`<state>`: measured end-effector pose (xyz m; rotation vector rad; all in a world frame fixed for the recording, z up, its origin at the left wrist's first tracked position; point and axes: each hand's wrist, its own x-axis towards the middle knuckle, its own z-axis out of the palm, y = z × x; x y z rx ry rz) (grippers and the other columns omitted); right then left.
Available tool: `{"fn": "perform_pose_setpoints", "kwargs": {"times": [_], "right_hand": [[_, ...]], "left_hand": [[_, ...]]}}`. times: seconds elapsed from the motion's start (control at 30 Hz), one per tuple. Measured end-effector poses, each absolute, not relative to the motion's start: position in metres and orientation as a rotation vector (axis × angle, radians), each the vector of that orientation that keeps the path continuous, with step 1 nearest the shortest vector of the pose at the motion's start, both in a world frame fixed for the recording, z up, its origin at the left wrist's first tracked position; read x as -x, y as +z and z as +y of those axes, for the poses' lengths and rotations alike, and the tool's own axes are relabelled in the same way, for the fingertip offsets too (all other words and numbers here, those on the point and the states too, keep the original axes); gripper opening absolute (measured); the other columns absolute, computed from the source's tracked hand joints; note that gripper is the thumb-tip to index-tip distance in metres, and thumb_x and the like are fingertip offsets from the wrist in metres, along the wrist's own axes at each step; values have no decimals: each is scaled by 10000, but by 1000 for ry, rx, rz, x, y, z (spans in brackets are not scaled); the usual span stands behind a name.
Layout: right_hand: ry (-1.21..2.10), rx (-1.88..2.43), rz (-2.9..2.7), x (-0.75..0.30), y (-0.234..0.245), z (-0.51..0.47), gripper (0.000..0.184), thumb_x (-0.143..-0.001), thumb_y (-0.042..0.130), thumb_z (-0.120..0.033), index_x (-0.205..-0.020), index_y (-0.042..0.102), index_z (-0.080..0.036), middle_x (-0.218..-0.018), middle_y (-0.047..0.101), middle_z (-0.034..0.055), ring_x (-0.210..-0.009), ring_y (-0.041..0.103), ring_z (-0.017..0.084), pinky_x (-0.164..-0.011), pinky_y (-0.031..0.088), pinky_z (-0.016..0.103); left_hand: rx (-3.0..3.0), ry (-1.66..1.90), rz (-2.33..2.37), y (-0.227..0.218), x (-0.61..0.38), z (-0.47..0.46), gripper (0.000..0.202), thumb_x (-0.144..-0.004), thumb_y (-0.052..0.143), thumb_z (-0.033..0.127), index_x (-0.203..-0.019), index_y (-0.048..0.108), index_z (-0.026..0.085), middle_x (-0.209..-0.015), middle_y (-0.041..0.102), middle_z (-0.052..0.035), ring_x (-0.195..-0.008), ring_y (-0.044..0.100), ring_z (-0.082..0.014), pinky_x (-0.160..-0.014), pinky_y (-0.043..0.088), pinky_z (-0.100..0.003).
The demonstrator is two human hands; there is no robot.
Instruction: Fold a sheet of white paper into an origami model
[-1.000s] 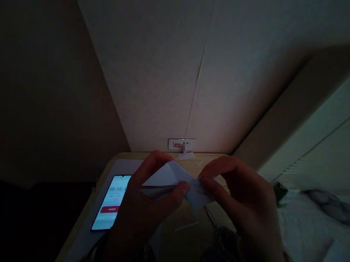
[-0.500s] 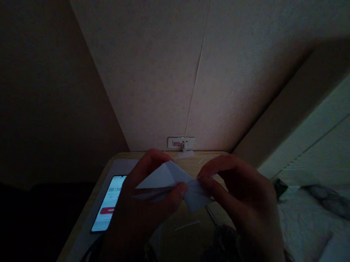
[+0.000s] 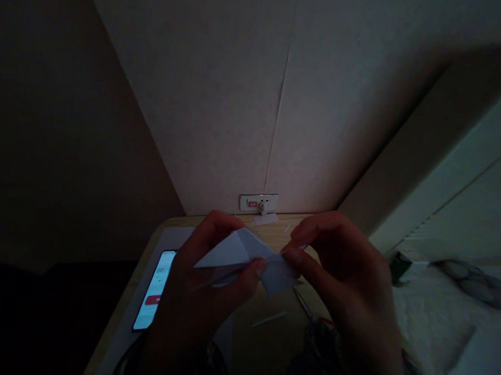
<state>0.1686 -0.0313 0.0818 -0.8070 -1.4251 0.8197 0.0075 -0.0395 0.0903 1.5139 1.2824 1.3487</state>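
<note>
A folded piece of white paper is held up above a small wooden table, pointed on its left and creased along several lines. My left hand pinches its middle, with the thumb in front and the fingers behind. At the paper's right end, my right hand has thumb and forefinger pressed together on the edge. Parts of the paper are hidden behind the fingers. Below the right hand lies a pair of scissors, its handles partly covered by my sleeve.
A lit phone with a timer lies on white paper at the table's left. A wall socket with a plug sits behind the table. Thin paper strips lie on the tabletop. On the right is a pale bed-like surface.
The right hand's fingers have shifted slightly up and left at the paper's right end, and the lower paper flap has tilted a little. The left hand keeps nearly the same grip.
</note>
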Motion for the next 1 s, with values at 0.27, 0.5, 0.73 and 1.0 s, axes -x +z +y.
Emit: {"fn": "perform_pose_setpoints", "kwargs": {"times": [0.27,0.5,0.73,1.0], "right_hand": [[765,954,-1696,-175,86,-26,88,-778,775,-165,-754,705,-212,-709,712,-46,-689,648,108,-659,505,197],[750,1015,-1650,-174,85,-30,127,-814,728,-168,-708,680,-218,-654,669,-53,-646,603,110,-592,455,213],[722,953,-1628,-170,83,-30,100,-835,700,-164,-752,688,-220,-690,687,-55,-653,612,99,-603,465,205],[698,975,-1603,-166,84,-31,194,-814,746,-229,-646,652,-204,-609,675,-49,-583,609,102,-552,450,207]], "left_hand": [[-1432,1424,1191,86,-7,-39,190,-678,728,160,-754,585,260,-591,570,103,-521,541,-86,-436,410,-152],[-1311,1471,1162,88,-14,-41,205,-663,736,161,-754,591,275,-636,622,104,-588,616,-97,-524,497,-155],[-1357,1526,1333,88,-13,-44,182,-667,714,173,-760,608,288,-615,627,115,-553,605,-89,-509,494,-151],[-1341,1546,1279,90,-17,-46,159,-652,707,202,-715,584,279,-601,602,113,-550,588,-104,-509,495,-184]]}}
